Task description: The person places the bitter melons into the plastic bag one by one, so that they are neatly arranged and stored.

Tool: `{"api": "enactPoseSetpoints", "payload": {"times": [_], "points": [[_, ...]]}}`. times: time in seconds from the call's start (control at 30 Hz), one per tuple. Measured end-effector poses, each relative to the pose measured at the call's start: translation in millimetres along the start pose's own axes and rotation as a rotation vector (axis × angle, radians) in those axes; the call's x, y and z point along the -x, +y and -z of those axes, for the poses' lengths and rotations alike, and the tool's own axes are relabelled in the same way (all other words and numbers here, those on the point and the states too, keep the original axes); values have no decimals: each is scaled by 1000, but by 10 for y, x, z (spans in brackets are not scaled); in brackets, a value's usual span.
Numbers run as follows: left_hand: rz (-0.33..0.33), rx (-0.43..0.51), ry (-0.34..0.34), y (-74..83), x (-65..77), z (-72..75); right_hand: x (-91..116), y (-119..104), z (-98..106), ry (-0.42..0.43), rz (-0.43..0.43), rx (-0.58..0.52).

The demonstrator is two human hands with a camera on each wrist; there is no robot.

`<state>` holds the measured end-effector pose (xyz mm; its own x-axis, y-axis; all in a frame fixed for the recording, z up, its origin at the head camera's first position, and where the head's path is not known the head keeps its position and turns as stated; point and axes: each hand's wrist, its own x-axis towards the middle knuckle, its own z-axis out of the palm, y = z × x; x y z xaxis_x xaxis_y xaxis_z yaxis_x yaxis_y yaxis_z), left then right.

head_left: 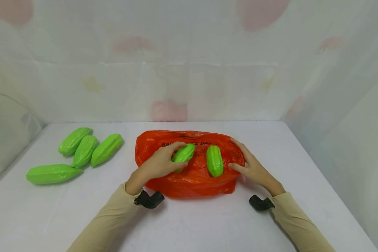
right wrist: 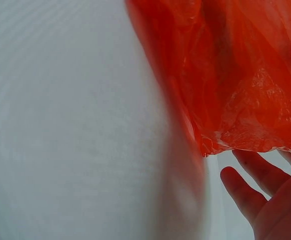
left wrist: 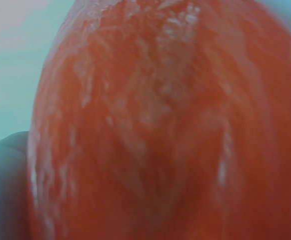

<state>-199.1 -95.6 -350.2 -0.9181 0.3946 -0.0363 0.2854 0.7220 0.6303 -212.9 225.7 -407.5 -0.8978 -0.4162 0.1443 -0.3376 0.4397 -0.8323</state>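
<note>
Your left hand (head_left: 160, 161) is gripping one green fruit (head_left: 185, 153) over the red bag (head_left: 189, 187), your right hand (head_left: 253, 169) resting wide at its edge, a second fruit (head_left: 215, 161) already lying between, four others (head_left: 107, 149) remaining leftward.

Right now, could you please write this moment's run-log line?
left hand: grips gourd at red bag | right hand: at bag's right edge | second gourd: in or on bag, unclear | four gourds: table, left side

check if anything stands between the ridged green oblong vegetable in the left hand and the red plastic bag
Nothing visible does. In the head view, the left hand holds the ridged green vegetable over the red plastic bag; a second green vegetable lies to its right, apart from it.
</note>
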Motion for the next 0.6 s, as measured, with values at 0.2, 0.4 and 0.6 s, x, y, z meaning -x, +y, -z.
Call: {"api": "enactPoseSetpoints", "payload": {"times": [0.2, 0.4, 0.6], "points": [[-4, 9, -10, 67, -95, -59, -3, -10, 3, -1, 4, 0], [-1, 32, -24, 119, -201, -130, -3, -14, 0, 3, -1, 6], [-9, 58, -35, 149, -268, -213, 10, -20, 5, 2, 2, 5]]}}
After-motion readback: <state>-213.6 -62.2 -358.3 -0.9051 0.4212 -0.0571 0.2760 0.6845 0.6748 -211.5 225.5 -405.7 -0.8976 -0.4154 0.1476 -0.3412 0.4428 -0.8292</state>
